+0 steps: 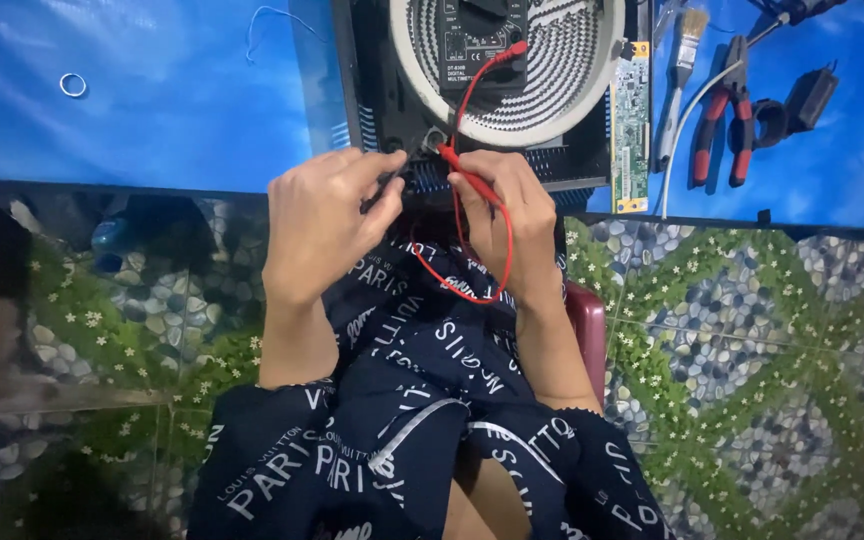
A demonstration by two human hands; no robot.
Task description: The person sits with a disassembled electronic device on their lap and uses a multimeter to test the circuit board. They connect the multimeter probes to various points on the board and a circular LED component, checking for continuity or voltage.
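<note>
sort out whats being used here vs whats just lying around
In use: red probe in the right hand; black probe in the left hand; multimeter; opened cooktop.

Lying about: pliers, paintbrush, green circuit board, metal ring.

I see a blue mat [152, 100] over the pebble floor [752, 350]. On it lie a cooker [492, 100], pliers [722, 120], a brush [682, 70] and a ring [72, 85].
</note>
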